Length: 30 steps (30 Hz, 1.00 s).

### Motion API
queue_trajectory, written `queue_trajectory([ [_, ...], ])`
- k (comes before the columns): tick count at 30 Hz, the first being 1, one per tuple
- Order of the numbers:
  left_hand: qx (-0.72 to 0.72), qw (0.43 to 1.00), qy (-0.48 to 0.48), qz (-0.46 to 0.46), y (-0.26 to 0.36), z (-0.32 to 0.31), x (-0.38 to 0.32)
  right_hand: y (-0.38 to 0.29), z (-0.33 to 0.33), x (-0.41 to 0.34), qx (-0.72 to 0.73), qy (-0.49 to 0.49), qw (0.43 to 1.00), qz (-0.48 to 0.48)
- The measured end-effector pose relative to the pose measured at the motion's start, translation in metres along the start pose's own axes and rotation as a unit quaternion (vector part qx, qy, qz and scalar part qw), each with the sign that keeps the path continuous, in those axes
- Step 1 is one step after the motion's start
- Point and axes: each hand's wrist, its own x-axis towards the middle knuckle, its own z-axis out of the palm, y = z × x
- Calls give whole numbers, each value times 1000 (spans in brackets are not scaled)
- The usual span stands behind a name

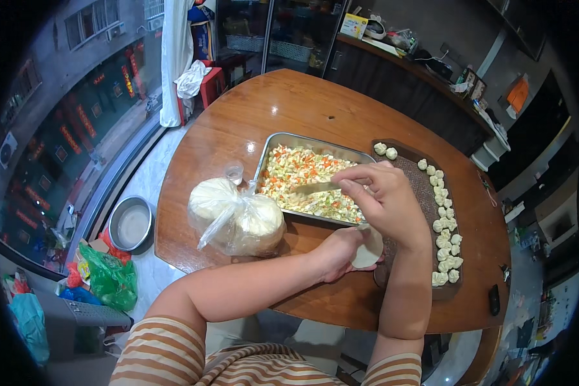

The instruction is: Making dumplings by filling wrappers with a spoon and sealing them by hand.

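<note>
My left hand (338,252) holds a round, pale dough wrapper (369,252) near the table's front edge. Above it, my right hand (391,202) grips a flat, narrow utensil (314,188), its tip in the chopped filling (294,166). Orange, white and pale green bits make up that filling, spread through a rectangular metal tray (318,139). My right hand and forearm hide the tray's near right corner. To the right, a brown patterned tray (415,186) carries several pleated dumplings (443,241), mostly along its right side.
A knotted clear plastic bag (236,217) of pale dough sits left of the metal tray, beside a small clear cup (234,171). A black remote control (494,300) lies near the wooden table's (299,101) right edge. Lower left are a metal basin (130,223) and a green plastic bag (108,277).
</note>
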Motion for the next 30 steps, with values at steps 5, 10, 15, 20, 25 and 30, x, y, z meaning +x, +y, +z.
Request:
queue_trajectory([
  [5, 12, 1000, -6, 4, -2, -3, 2, -12, -18, -5, 25, -7, 1000, 3],
  [10, 14, 1000, -1, -4, -2, -3, 1, -18, -33, -13, 70, -9, 997, -10],
  [15, 21, 1000, -3, 0, -2, -5, 3, -11, -12, -4, 71, -42, 996, -15],
  [20, 11, 1000, 6, -3, 1, 0, 0, -4, -4, 0, 37, -14, 999, -1],
  [25, 17, 999, 13, -24, 2, 0, -1, 1, -4, 0, 57, 47, 997, 32],
  [30, 13, 1000, 9, -22, 0, -3, 1, 5, 1, 2, 23, 10, 1000, 9],
])
